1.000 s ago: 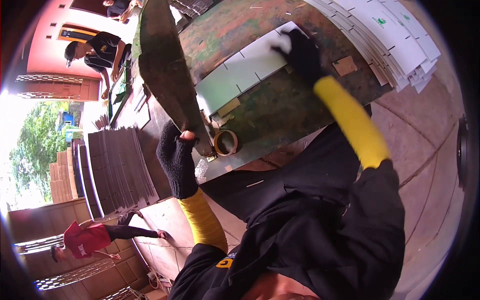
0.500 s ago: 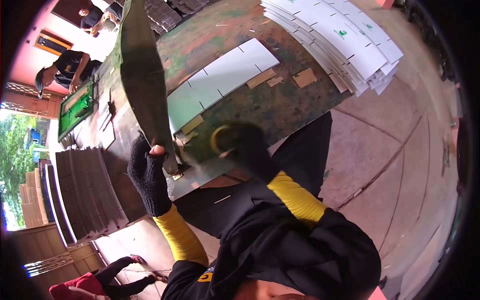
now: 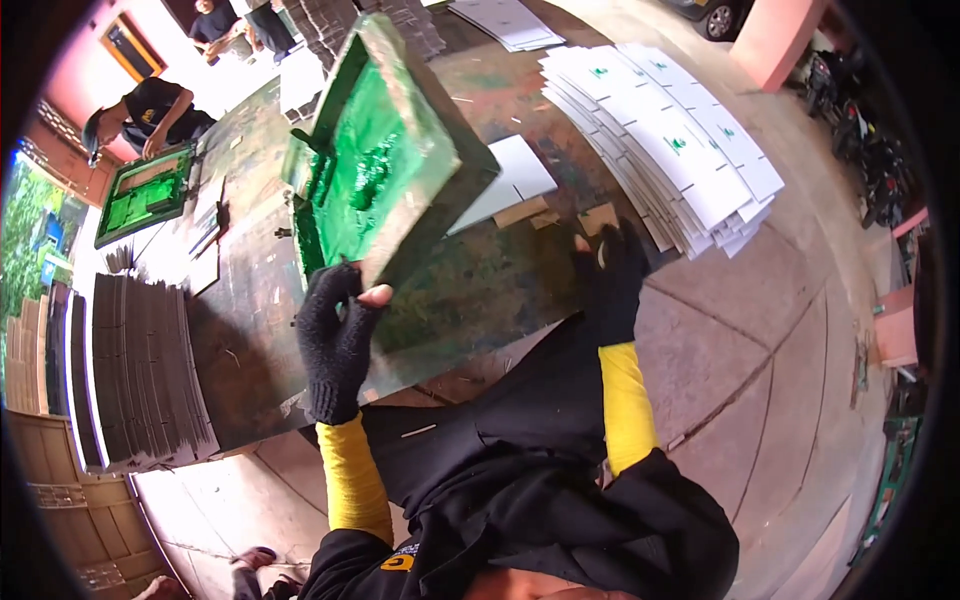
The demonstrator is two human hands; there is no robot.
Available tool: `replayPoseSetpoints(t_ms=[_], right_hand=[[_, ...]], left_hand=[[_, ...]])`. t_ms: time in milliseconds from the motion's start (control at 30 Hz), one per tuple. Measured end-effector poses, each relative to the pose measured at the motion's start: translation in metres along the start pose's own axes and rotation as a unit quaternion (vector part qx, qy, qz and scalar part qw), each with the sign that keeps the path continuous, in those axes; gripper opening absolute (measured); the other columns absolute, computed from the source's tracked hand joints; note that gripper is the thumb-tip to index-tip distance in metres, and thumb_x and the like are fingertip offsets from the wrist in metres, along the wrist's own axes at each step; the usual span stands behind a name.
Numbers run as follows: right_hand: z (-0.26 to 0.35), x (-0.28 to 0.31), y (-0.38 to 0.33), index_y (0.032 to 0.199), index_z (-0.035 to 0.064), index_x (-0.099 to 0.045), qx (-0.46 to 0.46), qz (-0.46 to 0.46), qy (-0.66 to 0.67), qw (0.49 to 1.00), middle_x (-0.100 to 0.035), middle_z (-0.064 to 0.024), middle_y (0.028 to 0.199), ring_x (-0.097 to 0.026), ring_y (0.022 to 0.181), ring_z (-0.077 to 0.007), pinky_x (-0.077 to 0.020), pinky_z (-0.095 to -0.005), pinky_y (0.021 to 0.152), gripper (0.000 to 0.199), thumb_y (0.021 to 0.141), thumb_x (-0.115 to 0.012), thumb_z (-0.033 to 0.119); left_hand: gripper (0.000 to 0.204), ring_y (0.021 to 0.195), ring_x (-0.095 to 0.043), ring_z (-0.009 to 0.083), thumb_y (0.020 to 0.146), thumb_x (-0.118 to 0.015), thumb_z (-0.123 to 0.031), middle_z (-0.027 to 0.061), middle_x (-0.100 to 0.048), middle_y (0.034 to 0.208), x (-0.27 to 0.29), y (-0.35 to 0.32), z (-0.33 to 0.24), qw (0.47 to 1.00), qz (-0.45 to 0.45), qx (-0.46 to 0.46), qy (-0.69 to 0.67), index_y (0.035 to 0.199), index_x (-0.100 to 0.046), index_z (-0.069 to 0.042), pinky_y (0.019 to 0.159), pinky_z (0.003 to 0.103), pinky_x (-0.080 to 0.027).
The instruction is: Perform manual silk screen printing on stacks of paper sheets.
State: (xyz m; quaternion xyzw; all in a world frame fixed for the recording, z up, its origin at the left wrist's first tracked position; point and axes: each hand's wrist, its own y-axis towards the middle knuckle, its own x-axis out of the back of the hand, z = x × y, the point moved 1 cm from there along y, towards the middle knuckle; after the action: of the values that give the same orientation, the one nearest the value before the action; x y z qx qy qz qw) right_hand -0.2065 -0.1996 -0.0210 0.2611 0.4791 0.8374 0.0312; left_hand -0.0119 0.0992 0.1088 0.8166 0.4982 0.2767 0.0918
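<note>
My left hand (image 3: 340,335), in a black fingerless glove, grips the near edge of a screen-printing frame (image 3: 440,160). The frame stands tilted up off the table, its mesh coated with wet green ink. Behind it, partly hidden, a white cardboard sheet (image 3: 515,178) with short slits lies flat. My right hand (image 3: 612,275), gloved alike, hovers at the table's near edge with its fingers apart and nothing visible in them. It is beside a small brown cardboard piece (image 3: 599,218) and near a fanned stack of white sheets (image 3: 690,150) bearing green prints.
A tall stack of brown cardboard (image 3: 145,370) stands at the table's left end. Beyond it lies another green-inked frame (image 3: 148,195), near a co-worker (image 3: 150,115) leaning over. More stacks (image 3: 415,30) sit at the far side. A pink pillar (image 3: 780,40) rises at the far right.
The printing frame has turned so its green inked face now shows. My right hand has moved right, away from the frame, toward the white stack. The view has shifted slightly.
</note>
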Motion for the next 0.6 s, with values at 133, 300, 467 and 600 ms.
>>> replayPoseSetpoints(t_ms=[133,300,467,600], right_hand=[[-0.003,-0.062,0.044,0.120,0.0094,-0.071,0.126,0.114,-0.047,0.984,-0.068,-0.0164,0.125,-0.064,0.112,-0.0413,-0.0490,-0.0501,0.098,0.036,0.087,-0.074,0.024],[-0.035,-0.118,0.063,0.116,0.0142,-0.072,0.175,0.293,-0.055,0.938,-0.069,-0.0129,0.121,-0.066,0.107,-0.0358,-0.0496,-0.0515,0.090,0.030,0.088,-0.067,0.022],[-0.102,-0.161,0.039,0.115,0.0188,-0.073,0.200,0.313,0.012,0.928,-0.070,-0.0069,0.110,-0.065,0.100,-0.0289,-0.0469,-0.0516,0.086,0.026,0.091,-0.063,0.021],[-0.075,-0.152,0.048,0.111,0.0167,-0.074,0.208,0.331,-0.074,0.918,-0.071,-0.0076,0.108,-0.066,0.100,-0.0302,-0.0497,-0.0488,0.086,0.022,0.093,-0.061,0.017]], left_hand=[[0.023,0.079,-0.053,0.0148,0.089,-0.081,-0.013,0.0041,-0.055,0.084,-0.019,0.004,-0.011,1.000,0.027,0.000,0.008,0.097,-0.064,0.000,0.073,0.031,-0.047],[0.028,0.078,-0.057,0.0210,0.087,-0.082,-0.025,0.0049,-0.057,0.084,-0.037,0.012,0.002,0.992,0.104,-0.026,0.062,0.092,-0.065,-0.003,0.072,0.034,-0.047],[0.031,0.082,-0.063,0.0314,0.084,-0.082,-0.036,0.0102,-0.063,0.086,-0.076,0.016,0.019,0.967,0.170,-0.073,0.174,0.091,-0.068,-0.009,0.072,0.043,-0.050],[0.035,0.089,-0.065,0.0335,0.085,-0.078,-0.044,0.0105,-0.065,0.090,-0.102,0.007,0.046,0.934,0.226,-0.088,0.263,0.095,-0.071,-0.012,0.076,0.046,-0.052]])
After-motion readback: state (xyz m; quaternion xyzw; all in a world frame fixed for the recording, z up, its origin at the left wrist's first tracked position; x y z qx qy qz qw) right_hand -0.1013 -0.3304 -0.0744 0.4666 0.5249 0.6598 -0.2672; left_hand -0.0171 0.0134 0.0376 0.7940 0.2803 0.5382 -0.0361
